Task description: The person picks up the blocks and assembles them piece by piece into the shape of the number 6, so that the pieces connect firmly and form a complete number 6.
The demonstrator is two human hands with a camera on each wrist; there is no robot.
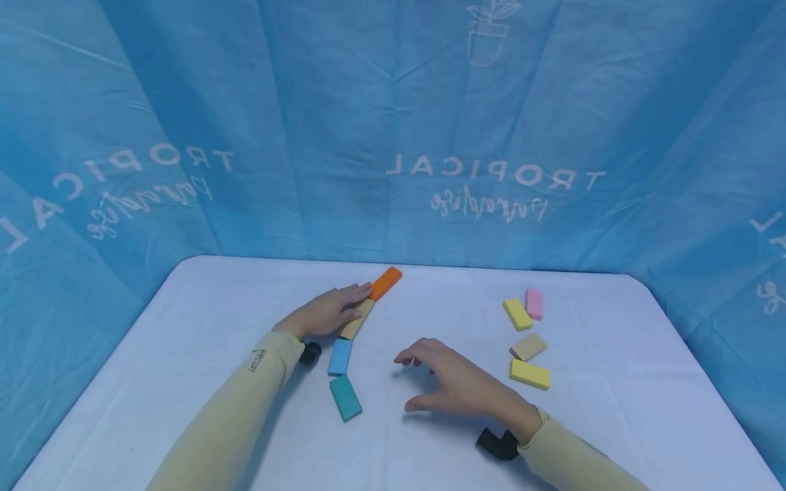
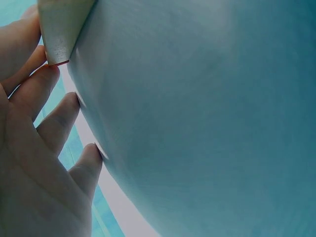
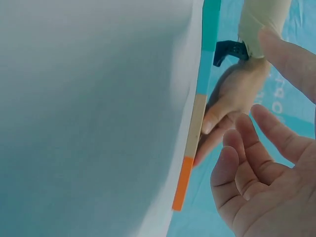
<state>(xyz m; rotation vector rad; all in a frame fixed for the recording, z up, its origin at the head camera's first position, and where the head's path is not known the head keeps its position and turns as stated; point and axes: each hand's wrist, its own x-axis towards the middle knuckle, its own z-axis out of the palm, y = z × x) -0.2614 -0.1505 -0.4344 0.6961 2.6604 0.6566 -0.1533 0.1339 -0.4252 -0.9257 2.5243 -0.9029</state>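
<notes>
My left hand (image 1: 325, 312) rests against a natural wood block (image 1: 357, 320), its fingers fairly straight. In the left wrist view the thumb and fingertips are on one side of that wood block (image 2: 61, 29). An orange block (image 1: 386, 283) lies at the wood block's far end, close to my left fingertips. Nearer to me a light blue block (image 1: 340, 357) and a teal block (image 1: 346, 397) continue the bent line. My right hand (image 1: 457, 382) hovers right of the line, fingers loosely bent, holding nothing.
To the right lie a pink block (image 1: 534, 304), a yellow block (image 1: 518, 314), another wood block (image 1: 528, 346) and a second yellow block (image 1: 530, 374). A white cloth covers the table (image 1: 430, 450). Blue printed curtains (image 1: 344, 136) stand behind and at both sides.
</notes>
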